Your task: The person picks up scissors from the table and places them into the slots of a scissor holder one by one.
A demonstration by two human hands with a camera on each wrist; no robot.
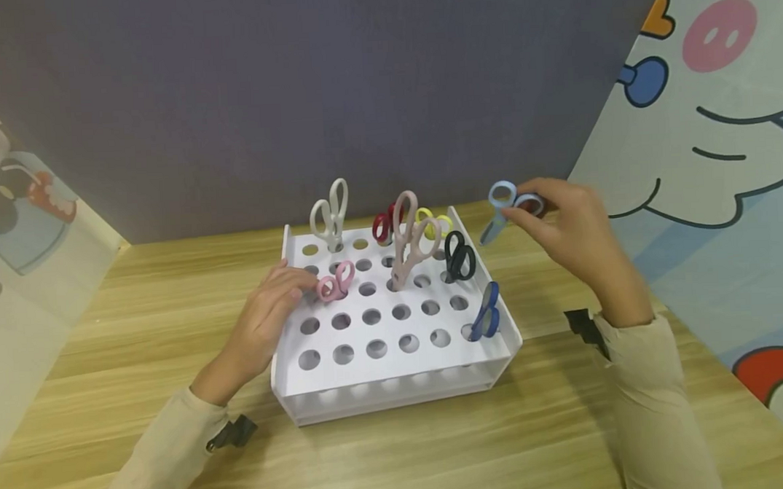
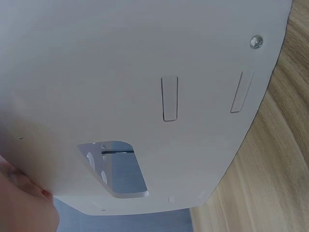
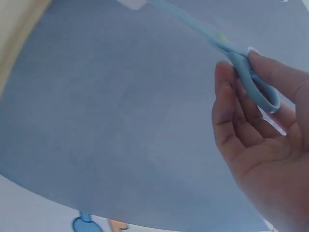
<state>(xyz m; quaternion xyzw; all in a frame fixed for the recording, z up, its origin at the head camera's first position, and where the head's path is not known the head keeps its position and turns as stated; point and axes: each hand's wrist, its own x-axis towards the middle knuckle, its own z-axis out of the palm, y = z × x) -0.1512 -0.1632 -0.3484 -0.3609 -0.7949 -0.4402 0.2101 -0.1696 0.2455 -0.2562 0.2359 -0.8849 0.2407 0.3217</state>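
Note:
My right hand (image 1: 571, 226) pinches light blue scissors (image 1: 500, 209) by a handle loop, in the air off the right back corner of the white holed rack (image 1: 390, 361). Their blades point down and left in the head view. In the right wrist view the thumb presses the scissors (image 3: 246, 77) against the fingers. My left hand (image 1: 266, 312) rests over the rack's left edge, fingers extended. Its fingertips lie close beside small pink scissors (image 1: 336, 282) standing in a hole; whether they touch is unclear. The rack's side wall (image 2: 203, 121) fills most of the left wrist view.
Upright in the rack stand white scissors (image 1: 331, 216), red scissors (image 1: 384, 226), large pale pink scissors (image 1: 407, 240), yellow scissors (image 1: 433, 224), black scissors (image 1: 459, 257) and dark blue scissors (image 1: 486, 315). The wooden table (image 1: 401, 455) meets a grey panel (image 1: 359, 107) behind.

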